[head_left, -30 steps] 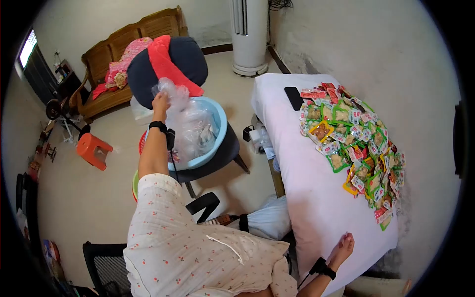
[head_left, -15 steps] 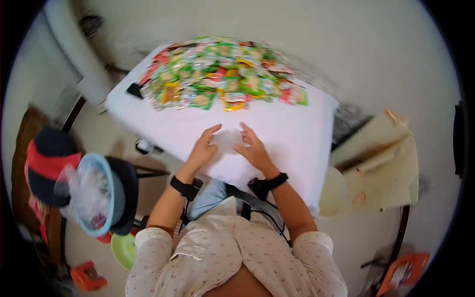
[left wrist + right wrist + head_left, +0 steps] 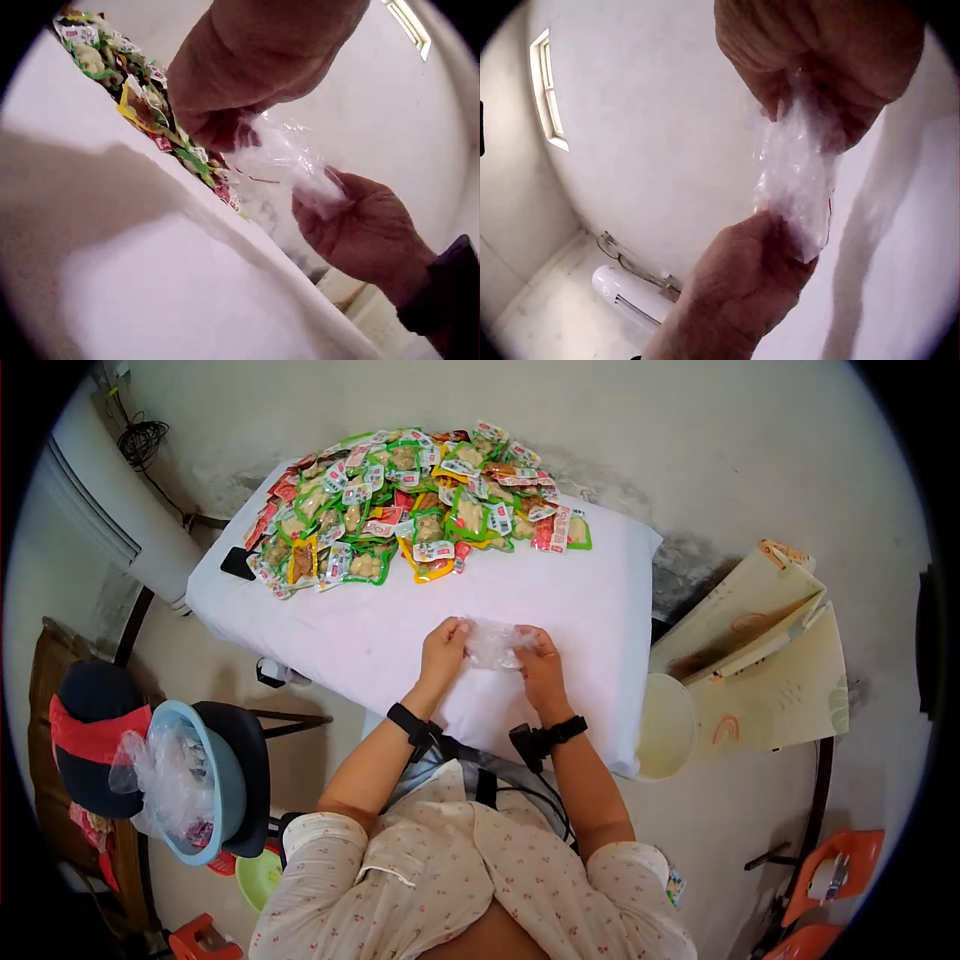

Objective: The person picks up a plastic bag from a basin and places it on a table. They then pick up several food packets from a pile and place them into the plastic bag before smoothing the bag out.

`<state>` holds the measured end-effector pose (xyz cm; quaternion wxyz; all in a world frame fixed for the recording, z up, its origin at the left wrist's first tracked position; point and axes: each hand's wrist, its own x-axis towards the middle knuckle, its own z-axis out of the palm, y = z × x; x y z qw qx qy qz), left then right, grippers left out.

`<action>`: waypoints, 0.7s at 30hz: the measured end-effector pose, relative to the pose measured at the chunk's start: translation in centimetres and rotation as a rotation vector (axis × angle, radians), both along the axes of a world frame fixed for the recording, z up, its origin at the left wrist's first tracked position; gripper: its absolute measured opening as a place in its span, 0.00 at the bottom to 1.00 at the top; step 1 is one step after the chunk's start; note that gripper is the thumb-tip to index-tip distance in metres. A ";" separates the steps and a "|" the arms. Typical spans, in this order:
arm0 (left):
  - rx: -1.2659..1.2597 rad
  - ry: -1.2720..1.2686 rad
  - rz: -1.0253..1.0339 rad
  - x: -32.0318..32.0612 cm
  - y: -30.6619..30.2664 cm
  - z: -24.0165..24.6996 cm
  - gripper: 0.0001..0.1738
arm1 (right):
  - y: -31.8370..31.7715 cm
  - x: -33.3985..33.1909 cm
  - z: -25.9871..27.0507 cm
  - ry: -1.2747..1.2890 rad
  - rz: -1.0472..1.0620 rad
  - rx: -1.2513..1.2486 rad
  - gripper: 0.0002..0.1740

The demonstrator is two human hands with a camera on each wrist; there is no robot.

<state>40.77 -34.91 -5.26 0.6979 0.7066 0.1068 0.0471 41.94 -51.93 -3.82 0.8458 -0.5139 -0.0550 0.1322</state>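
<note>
Both hands hold a clear plastic bag (image 3: 492, 645) up over the near part of the white-covered table (image 3: 340, 625). The left hand (image 3: 443, 652) pinches its left side between thumb and fingers; the right hand (image 3: 543, 665) pinches the right side. In the right wrist view the crumpled bag (image 3: 799, 169) stretches between the two hands. Beyond them, a wide heap of small sealed food packets (image 3: 410, 510) with green, yellow and red edges covers the far side of the table.
A black phone (image 3: 238, 563) lies at the heap's left end. On a chair to the left stands a light-blue basin (image 3: 232, 780) full of clear plastic bags (image 3: 178, 775). A pale bucket (image 3: 665, 730) and opened cardboard (image 3: 765, 685) are at the table's right. Orange stools (image 3: 835, 875) stand behind.
The view swung from the basin to the table. The left hand left the bags in the basin and came beside the right hand; both now grip a clear bag, drawn wider than half a second ago.
</note>
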 end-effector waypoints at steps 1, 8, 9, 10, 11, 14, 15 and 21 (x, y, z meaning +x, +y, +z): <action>0.073 -0.075 0.105 0.2 0.1 0.4 0.10 | -0.4 0.5 -0.6 -0.017 -0.034 -0.029 0.12; -0.166 -0.268 0.440 1.2 2.7 0.3 0.10 | -2.9 2.0 -2.5 0.066 -0.200 -0.106 0.08; -0.159 -0.261 0.483 1.2 3.1 0.7 0.10 | -3.3 2.2 -2.6 0.080 -0.199 -0.238 0.09; -0.159 -0.258 0.490 0.9 3.4 1.1 0.10 | -3.0 2.2 -2.9 0.083 -0.193 -0.240 0.09; -0.174 -0.191 0.434 0.7 3.6 1.5 0.10 | -2.6 2.4 -3.3 -0.049 -0.224 -0.199 0.16; -0.171 -0.079 0.354 0.3 3.4 2.4 0.11 | -1.3 2.2 -1.9 -0.150 -0.121 -0.223 0.32; -0.151 -0.042 0.324 0.4 3.4 2.5 0.11 | -0.9 2.6 -2.4 -0.185 -0.062 -0.299 0.31; 0.410 -0.332 0.391 1.1 6.2 0.4 0.12 | -0.2 3.1 0.4 0.215 0.279 0.225 0.27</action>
